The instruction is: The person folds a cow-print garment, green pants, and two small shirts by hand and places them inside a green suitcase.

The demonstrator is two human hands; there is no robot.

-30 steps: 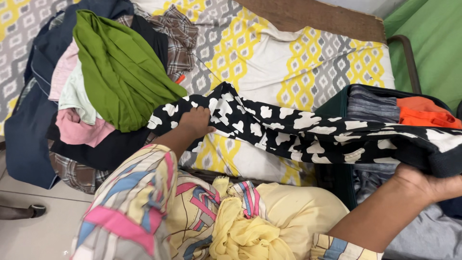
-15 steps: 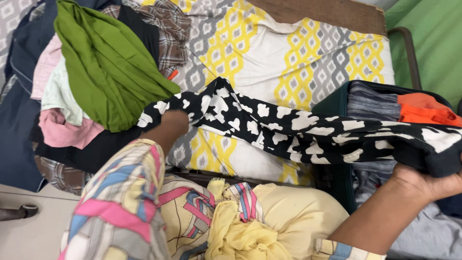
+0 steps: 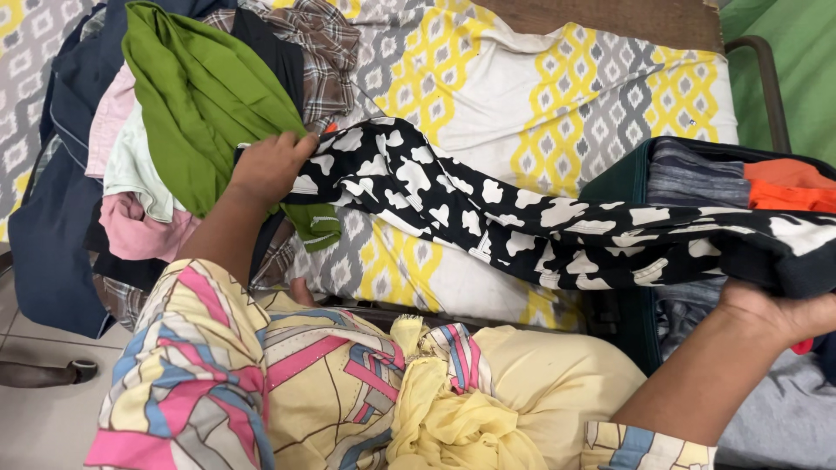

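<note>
Over bed | both hands' fingers grip spotted garment (image 3: 488,218) | right fingertips hidden

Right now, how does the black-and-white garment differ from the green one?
The black-and-white garment is patterned with white patches; the green garment is plain. The black-and-white garment is stretched out between the left hand and right hand; the green garment lies bunched on the clothes pile. Both are soft cloth over the patterned bedsheet.
</note>
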